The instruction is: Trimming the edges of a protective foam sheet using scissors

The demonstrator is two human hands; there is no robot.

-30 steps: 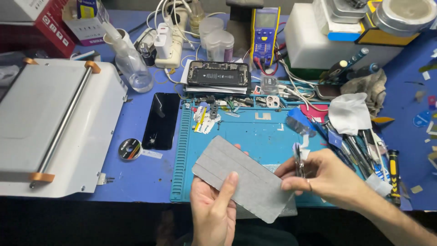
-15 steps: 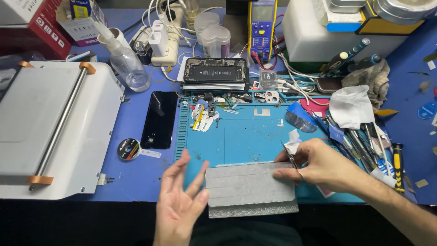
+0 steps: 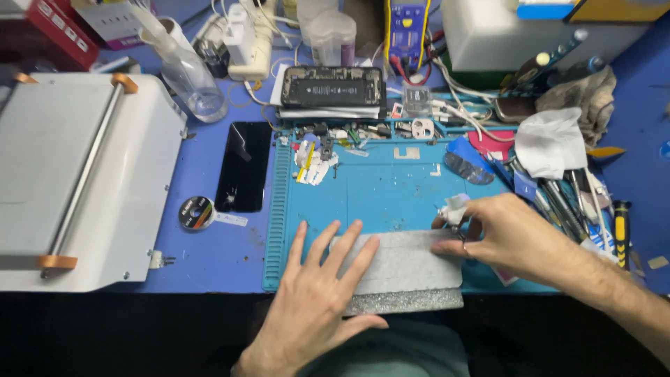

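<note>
Around the teal work mat (image 3: 391,195) I see a black phone screen (image 3: 243,166) to the left, an opened phone (image 3: 333,86) behind, and tools crowding the right. On the mat's near edge lies the grey pad (image 3: 408,269); my left hand (image 3: 314,300) presses it flat, fingers spread, while my right hand (image 3: 506,234) touches its corner, pinching a small white scrap (image 3: 455,208).

Grey speckled pad (image 3: 408,269) at 6 o'clock on a teal ribbed-edge mat (image 3: 391,192). Surface (image 3: 230,255) blue. Black glossy phone screen (image 3: 244,166) at 10 o'clock. White machine (image 3: 132,181) with orange tabs at 9 o'clock. White crumpled tissue (image 3: 550,143) at 2 o'clock.
</note>
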